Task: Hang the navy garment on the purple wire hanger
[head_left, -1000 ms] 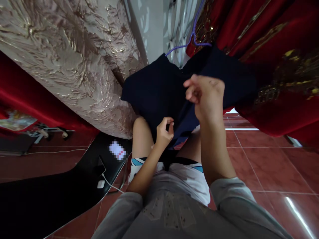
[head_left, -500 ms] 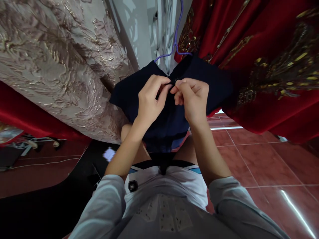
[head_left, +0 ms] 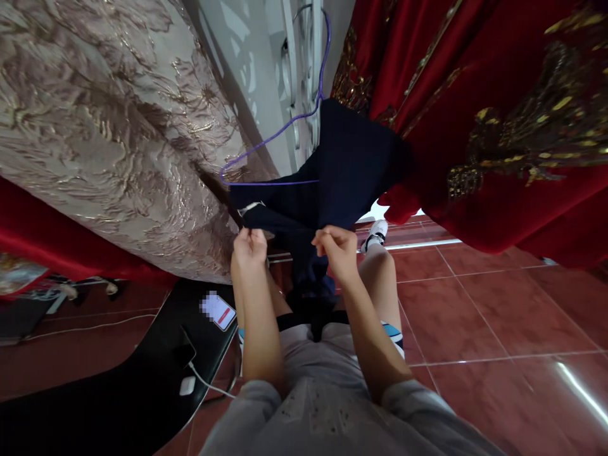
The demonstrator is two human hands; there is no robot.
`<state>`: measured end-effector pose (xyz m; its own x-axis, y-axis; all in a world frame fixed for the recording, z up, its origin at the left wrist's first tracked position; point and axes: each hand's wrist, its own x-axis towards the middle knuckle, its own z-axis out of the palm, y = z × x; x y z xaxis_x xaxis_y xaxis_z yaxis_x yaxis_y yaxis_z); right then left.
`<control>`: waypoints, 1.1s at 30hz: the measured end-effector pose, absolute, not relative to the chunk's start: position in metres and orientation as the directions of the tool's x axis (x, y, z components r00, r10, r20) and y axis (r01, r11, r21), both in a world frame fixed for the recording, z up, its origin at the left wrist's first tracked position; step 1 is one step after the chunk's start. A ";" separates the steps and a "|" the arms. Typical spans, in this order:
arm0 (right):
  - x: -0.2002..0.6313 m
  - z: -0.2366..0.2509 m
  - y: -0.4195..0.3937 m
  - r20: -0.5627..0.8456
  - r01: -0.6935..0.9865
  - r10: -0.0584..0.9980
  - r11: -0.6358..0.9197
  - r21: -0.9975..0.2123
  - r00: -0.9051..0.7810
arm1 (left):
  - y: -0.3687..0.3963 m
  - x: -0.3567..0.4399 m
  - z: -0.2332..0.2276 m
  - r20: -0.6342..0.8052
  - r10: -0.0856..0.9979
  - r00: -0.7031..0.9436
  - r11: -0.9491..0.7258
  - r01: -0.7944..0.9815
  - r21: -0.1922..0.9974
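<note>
A dark navy shirt (head_left: 356,158) hangs from a purple hanger (head_left: 270,139). Its right part still covers the hanger, while the left arm of the hanger is bare and the cloth there droops below it. My left hand (head_left: 250,248) is closed on the shirt's lower left edge, just under a small white strip on the fabric. Lower middle, my right hand (head_left: 336,247) pinches another part of the shirt's cloth. The shirt's bottom falls between my knees, partly lost in shadow.
A shiny embossed beige fabric (head_left: 109,126) hangs at the left, and a red gown with gold trim (head_left: 475,139) at the right. On the black seat (head_left: 142,354) lie a lit phone (head_left: 221,311), a dark phone on a cable and a white charger (head_left: 187,385). A white metal rack (head_left: 297,69) stands behind.
Both hands have moved down and apart from the collar, the left one toward the left. The shirt's left shoulder has come off the hanger, which now tilts with its left arm exposed.
</note>
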<state>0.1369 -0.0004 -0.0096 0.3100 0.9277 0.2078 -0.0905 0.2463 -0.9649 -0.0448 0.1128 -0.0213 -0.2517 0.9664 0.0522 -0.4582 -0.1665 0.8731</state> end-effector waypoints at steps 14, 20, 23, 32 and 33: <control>0.151 -0.026 -0.018 0.249 0.022 0.968 0.249 -0.968 0.033 | 0.010 0.022 0.006 0.534 0.816 0.220 -0.553 0.030 0.833; 0.187 0.028 0.017 0.327 0.205 0.936 0.348 -0.915 -0.131 | 0.039 -0.015 -0.023 0.226 0.741 0.633 -0.287 -0.007 0.958; 0.201 0.044 0.060 0.522 0.258 0.849 0.488 -0.834 0.080 | 0.057 -0.034 -0.039 0.085 0.660 0.746 -0.355 0.210 0.911; 0.235 0.019 0.079 0.515 0.312 0.804 0.429 -0.848 0.296 | 0.107 -0.119 0.027 0.027 0.821 0.571 -0.521 0.729 0.443; 0.240 0.025 0.071 0.521 0.315 0.795 0.431 -0.845 0.309 | 0.109 -0.125 0.039 0.099 0.826 0.555 -0.547 0.745 0.381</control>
<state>0.2396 0.0706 0.0247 0.3093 0.7954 0.5212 0.3151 0.4314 -0.8454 -0.1253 0.1085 0.0391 0.5554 0.8256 0.0995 0.7454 -0.5473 0.3807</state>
